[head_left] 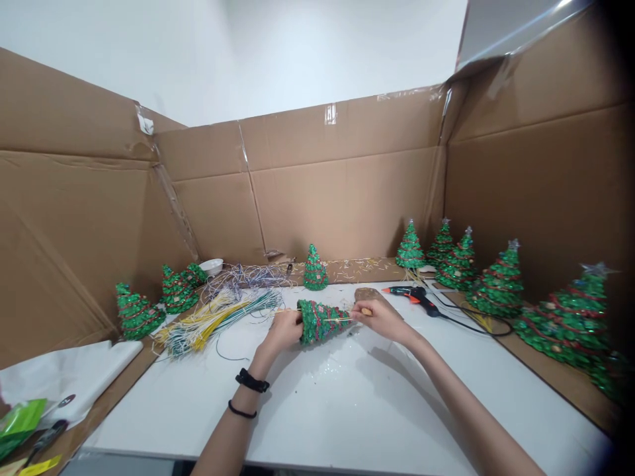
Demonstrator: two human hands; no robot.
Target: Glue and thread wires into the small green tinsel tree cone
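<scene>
My left hand is closed around the wide base of a small green sequinned tree cone, which lies on its side over the white table. My right hand pinches a thin yellowish strand at the cone's tip; the strand runs along the top of the cone. Two dark bands sit on my left wrist.
A bundle of yellow, green and white wires lies left of the cone. A black and orange glue gun with its cord rests to the right. Finished trees line the right side, others stand left. Cardboard walls enclose the table.
</scene>
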